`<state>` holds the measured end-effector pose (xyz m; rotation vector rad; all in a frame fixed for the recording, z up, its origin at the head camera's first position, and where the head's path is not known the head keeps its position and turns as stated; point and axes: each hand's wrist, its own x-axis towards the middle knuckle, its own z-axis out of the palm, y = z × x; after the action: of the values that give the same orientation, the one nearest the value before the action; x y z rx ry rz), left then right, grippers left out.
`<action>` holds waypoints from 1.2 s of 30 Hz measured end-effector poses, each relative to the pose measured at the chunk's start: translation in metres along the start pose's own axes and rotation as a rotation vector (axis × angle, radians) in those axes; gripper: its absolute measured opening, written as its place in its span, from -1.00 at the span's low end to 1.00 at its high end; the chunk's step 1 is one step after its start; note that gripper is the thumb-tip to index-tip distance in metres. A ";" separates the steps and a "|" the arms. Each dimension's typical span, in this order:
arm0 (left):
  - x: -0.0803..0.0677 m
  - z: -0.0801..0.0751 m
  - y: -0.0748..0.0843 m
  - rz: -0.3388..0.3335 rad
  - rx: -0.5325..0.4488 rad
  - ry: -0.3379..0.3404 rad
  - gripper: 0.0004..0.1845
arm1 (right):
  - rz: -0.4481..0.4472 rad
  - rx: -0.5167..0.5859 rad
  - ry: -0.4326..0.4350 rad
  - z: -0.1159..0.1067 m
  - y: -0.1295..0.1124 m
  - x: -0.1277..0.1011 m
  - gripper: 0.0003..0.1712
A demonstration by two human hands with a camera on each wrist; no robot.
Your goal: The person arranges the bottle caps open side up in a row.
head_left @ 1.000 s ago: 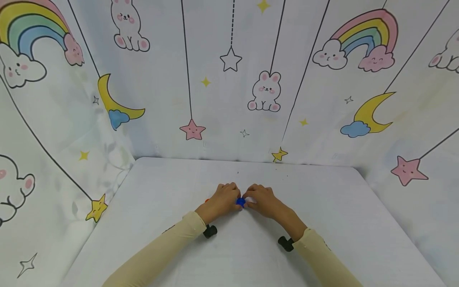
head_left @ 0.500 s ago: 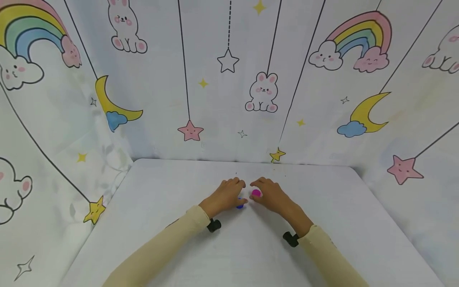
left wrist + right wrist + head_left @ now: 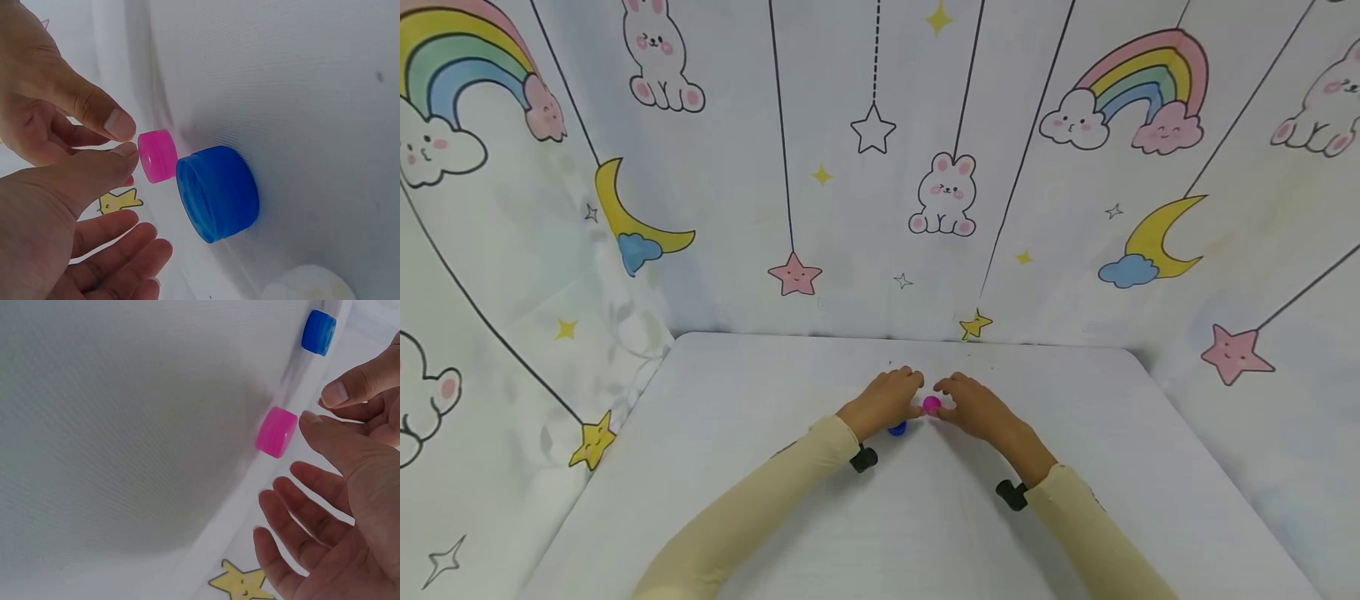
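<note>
In the head view we see the left hand (image 3: 883, 402) and the right hand (image 3: 977, 410) brought close together near the far middle of the white table (image 3: 737, 467), with a pink bottle cap (image 3: 932, 405) standing on the table between their fingertips. A blue bottle cap (image 3: 897, 428) lies on the table at about 7 o'clock from the pink one, just beside it and close under the left hand. In the left wrist view the blue bottle cap (image 3: 217, 192) rests on its side-on profile against the cloth with its ribbed open rim turned toward the camera, and the pink bottle cap (image 3: 157, 155) sits just beyond it; we cannot tell whether the two caps touch. The thumb tips of both hands lie right at the pink cap, the other fingers spread and relaxed, and neither hand closes around anything. In the right wrist view the pink bottle cap (image 3: 276, 432) stands alone on the table with the right thumb just beside it at 3 o'clock, whether touching it we cannot tell, and the blue bottle cap (image 3: 319, 332) is at 1 o'clock. A white cap (image 3: 309, 284) shows at the lower edge of the left wrist view. Printed backdrop (image 3: 880, 167) surrounds the table.
</note>
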<state>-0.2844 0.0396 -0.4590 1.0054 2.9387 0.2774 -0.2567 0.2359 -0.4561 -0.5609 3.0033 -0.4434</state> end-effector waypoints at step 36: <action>0.018 0.014 0.010 0.035 0.087 0.019 -0.72 | 0.009 -0.015 -0.014 0.008 0.002 0.007 -0.68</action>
<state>-0.2910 0.0603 -0.4703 1.0710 2.9765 0.1629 -0.2632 0.2333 -0.4640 -0.5494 2.9969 -0.4142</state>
